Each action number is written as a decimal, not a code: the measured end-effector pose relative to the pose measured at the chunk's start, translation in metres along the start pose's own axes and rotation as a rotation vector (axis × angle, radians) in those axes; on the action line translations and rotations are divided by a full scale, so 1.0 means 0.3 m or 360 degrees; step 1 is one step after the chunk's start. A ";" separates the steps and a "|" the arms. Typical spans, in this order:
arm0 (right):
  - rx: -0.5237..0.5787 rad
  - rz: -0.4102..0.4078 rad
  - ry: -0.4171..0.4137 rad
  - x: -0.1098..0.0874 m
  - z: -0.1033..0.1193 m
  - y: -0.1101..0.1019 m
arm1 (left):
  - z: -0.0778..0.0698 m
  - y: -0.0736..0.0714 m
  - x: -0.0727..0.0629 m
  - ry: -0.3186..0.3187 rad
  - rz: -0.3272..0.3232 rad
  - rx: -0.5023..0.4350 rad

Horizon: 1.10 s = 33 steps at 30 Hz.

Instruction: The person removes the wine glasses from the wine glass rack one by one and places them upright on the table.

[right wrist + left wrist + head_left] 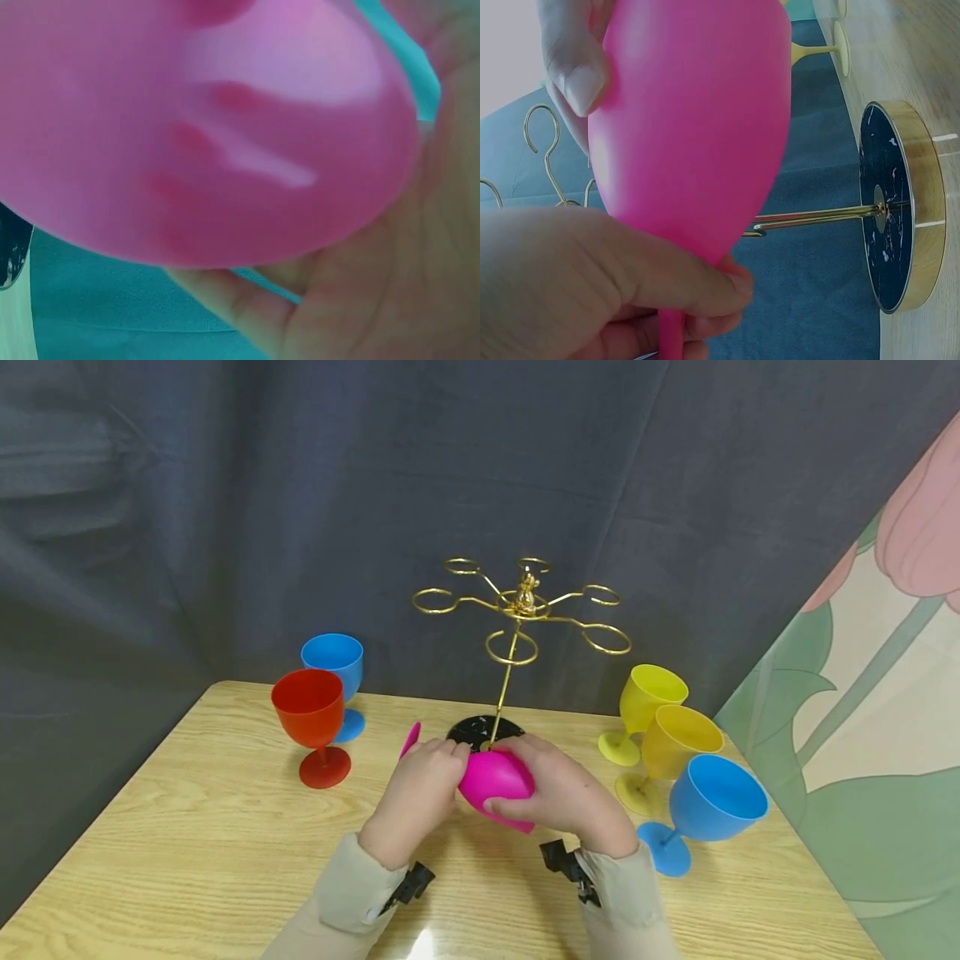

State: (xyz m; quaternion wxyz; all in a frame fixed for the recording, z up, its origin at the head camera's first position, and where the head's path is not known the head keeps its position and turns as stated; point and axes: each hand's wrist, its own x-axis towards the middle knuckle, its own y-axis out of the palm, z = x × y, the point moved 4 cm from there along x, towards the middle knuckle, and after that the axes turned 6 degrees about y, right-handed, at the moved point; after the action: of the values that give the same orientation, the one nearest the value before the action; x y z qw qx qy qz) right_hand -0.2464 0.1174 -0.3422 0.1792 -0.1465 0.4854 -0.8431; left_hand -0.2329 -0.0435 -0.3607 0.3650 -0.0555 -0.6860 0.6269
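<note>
A pink plastic goblet [495, 777] is held on its side in the air, in front of the gold rack. My left hand [423, 781] grips its stem, with the thumb [712, 289] and curled fingers around it. The goblet's foot [410, 739] sticks out beyond that hand. My right hand [566, 789] holds the bowl near its rim, thumb on the near side and fingers around the other. Through the thin pink wall [225, 150], finger shapes show in the right wrist view. Just behind the hands stands the rack's round black base [468, 727], partly hidden.
Above the base, a gold pole [504, 689] carries several wire rings [512, 662]. On the left stand a red goblet [309, 706] and a blue goblet [333, 656]. At right are two yellow goblets [652, 697] and another blue goblet [712, 802]. A dark curtain [375, 485] hangs behind.
</note>
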 end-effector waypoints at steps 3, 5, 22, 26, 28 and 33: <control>0.0014 -0.0021 -0.0023 -0.003 0.000 -0.010 | 0.002 -0.003 0.001 0.0002 -0.0001 -0.0003; 0.0046 -0.0036 -0.0023 -0.006 -0.001 -0.019 | 0.005 -0.004 0.002 0.0006 -0.0007 -0.0011; 0.0251 -0.0439 -0.0055 -0.013 -0.048 -0.100 | 0.114 0.000 -0.010 -0.0188 -0.0010 -0.0584; 0.0298 -0.0492 -0.0056 -0.015 -0.057 -0.109 | 0.138 0.000 -0.010 -0.0224 0.0028 -0.0707; 0.0292 -0.0513 -0.0052 -0.015 -0.061 -0.112 | 0.152 0.003 -0.013 -0.0240 0.0051 -0.0774; 0.0268 -0.0523 -0.0002 -0.010 -0.072 -0.110 | 0.187 0.012 -0.021 -0.0249 0.0051 -0.0940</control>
State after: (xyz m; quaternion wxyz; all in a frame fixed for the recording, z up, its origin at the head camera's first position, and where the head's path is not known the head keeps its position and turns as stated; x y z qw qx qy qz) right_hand -0.2581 0.1506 -0.3243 0.0511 -0.2088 0.3825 -0.8986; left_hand -0.2617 -0.0920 -0.3636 0.2693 -0.1216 -0.8636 0.4085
